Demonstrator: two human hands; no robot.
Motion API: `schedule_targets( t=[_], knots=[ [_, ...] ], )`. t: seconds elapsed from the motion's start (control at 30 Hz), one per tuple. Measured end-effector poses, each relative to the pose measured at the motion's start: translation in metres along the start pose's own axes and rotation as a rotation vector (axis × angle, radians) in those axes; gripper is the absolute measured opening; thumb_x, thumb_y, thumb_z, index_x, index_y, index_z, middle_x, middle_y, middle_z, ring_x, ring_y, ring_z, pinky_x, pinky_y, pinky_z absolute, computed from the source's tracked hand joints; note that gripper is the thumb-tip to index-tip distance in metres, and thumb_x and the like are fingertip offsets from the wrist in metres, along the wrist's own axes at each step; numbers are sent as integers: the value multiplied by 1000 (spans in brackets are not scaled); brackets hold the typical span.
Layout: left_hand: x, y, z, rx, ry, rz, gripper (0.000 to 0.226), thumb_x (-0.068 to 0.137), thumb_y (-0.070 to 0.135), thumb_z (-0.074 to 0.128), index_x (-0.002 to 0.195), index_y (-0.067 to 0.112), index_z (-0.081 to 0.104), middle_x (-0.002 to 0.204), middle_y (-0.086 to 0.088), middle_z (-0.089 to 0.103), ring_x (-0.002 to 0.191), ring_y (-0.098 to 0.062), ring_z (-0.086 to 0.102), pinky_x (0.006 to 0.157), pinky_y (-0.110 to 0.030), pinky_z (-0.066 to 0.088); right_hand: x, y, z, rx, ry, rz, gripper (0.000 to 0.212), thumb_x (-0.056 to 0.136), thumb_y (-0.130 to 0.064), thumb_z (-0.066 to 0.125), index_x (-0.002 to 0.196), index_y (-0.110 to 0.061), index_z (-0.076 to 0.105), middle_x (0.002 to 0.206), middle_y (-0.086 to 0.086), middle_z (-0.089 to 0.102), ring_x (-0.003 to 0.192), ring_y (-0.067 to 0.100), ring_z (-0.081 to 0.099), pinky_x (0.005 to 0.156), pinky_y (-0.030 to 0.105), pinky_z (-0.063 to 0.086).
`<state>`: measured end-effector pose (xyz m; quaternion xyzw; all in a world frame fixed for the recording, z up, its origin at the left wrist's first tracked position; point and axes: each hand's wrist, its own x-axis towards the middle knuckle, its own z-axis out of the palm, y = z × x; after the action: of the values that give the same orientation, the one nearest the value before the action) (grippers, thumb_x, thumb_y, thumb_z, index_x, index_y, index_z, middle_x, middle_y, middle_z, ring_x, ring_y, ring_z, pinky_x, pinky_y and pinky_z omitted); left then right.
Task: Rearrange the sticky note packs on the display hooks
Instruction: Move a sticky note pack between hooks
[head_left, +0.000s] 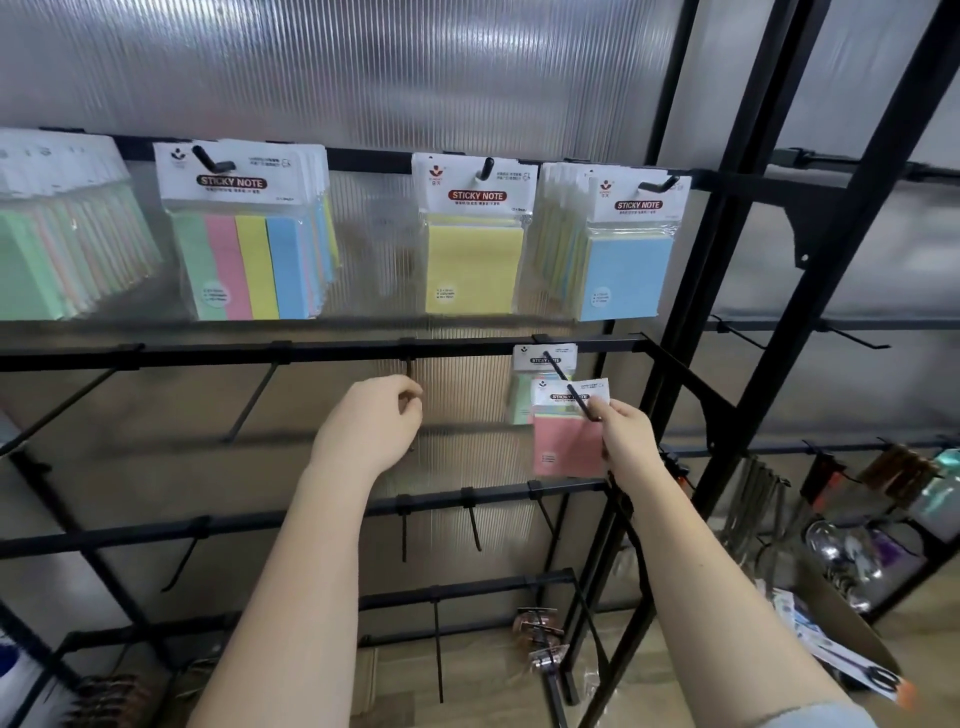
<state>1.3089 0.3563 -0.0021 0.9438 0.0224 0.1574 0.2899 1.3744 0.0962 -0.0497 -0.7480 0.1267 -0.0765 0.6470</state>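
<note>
- Right hand (626, 441) raised to the second rail, fingers (618, 410) curled round the right edge of a pink sticky note pack in a clear sleeve with a white header card (566, 434).
- Pink pack threaded on the long black wire hook (566, 384), near its outer tip, tilted slightly.
- Second small pastel sticky note pack (543, 382) further back on the same hook, close to the black metal rail (322, 353).
- Left hand (371, 421) level with the neighbouring bare hook, fingers loosely curled; whether touching that hook, cannot tell.
- Top rail: four-colour striped sticky note packs (241, 234), a yellow sticky note pack (474, 244), a row of blue-fronted sticky note packs (626, 249), and a fanned row of green-fronted packs (47, 228) at far left.
- Ribbed translucent plastic panel (363, 67) behind the black rack.
</note>
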Motion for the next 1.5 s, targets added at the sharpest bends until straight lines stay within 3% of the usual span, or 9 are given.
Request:
schedule_targets(
  t=[0.17,0.37,0.63,0.73,0.97,1.07,1.27,1.37,1.5],
  knots=[
    [-22,5,-7,-5,3,26,26,96,25,46,117,24,61,119,4,61,94,-11,52,72,-26,40,-32,-1,-14,-100,65,-71,28,94,-24,48,76,-5,60,70,4,49,65,17,40,61,28,29],
    [-37,14,-10,-23,11,52,25,96,24,45,114,24,62,114,5,62,86,-6,48,58,-18,35,-69,-8,-29,-159,111,-150,33,97,-24,45,70,-15,59,64,-4,54,60,10,45,53,25,31],
    [-32,47,7,-24,5,54,26,96,23,44,115,23,62,115,5,61,87,-8,48,67,-25,41,-79,-27,-57,-84,143,-226,43,95,-32,48,89,10,56,73,4,50,68,16,41,62,28,27],
    [-23,61,24,-72,20,19,28,97,23,44,119,21,60,116,3,61,88,-8,49,65,-21,38,-73,-38,-70,-52,138,-289,45,93,-34,50,83,9,57,71,4,50,67,16,40,63,29,27],
    [16,91,84,-249,-41,-141,38,96,21,45,133,12,51,134,-6,53,118,-21,51,90,-28,41,-48,-67,-104,13,97,-384,50,91,-36,55,83,13,55,67,5,50,63,13,39,56,27,26],
    [32,95,112,-294,-115,-202,44,96,20,47,138,7,44,138,-9,49,124,-23,48,92,-27,38,-36,-71,-115,51,79,-398,49,89,-37,56,84,12,56,67,3,52,63,10,40,57,27,26],
    [66,101,148,-410,-178,-337,44,98,34,44,130,4,48,125,-13,57,110,-27,56,89,-32,44,-23,-73,-132,129,47,-386,41,90,-36,59,69,0,63,60,-2,62,60,9,48,56,25,33],
    [78,103,161,-411,-128,-398,38,99,29,42,126,3,50,121,-14,58,104,-27,57,82,-32,45,-20,-73,-139,177,15,-353,41,89,-37,61,52,-20,62,57,-5,64,59,12,51,55,24,34],
    [82,106,173,-387,6,-438,32,99,27,44,116,1,55,106,-13,59,83,-21,50,68,-29,37,-16,-73,-142,211,8,-340,41,89,-36,60,50,-23,64,59,-5,67,57,11,54,53,22,35]
  ],
)
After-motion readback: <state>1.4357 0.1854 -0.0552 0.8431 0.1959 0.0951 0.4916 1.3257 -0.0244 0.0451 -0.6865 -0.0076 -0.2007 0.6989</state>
